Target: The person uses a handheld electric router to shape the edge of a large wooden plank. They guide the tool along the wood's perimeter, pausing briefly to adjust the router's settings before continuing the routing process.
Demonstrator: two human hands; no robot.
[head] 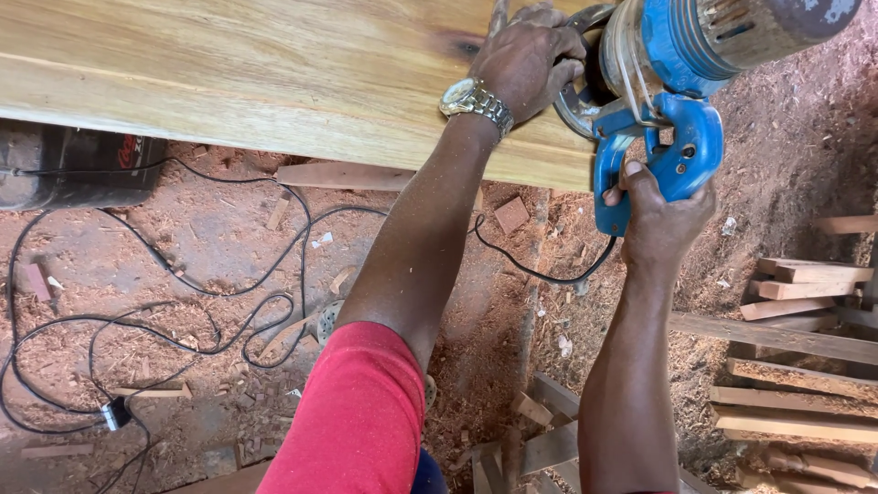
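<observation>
A wide pale wooden plank (256, 73) runs across the top of the view. A blue electric power tool (672, 82) with a grey motor housing sits at the plank's right end. My right hand (660, 215) grips its blue handle from below. My left hand (523, 57), with a metal wristwatch, rests on the plank and holds the tool's front by the round guard. A red sleeve covers my left upper arm.
A black cable (183, 274) loops over the sawdust-covered ground below the plank. A dark box (78, 165) lies at the left under the plank. Wooden offcuts and slats (805, 284) are stacked at the right, more scraps near the bottom middle.
</observation>
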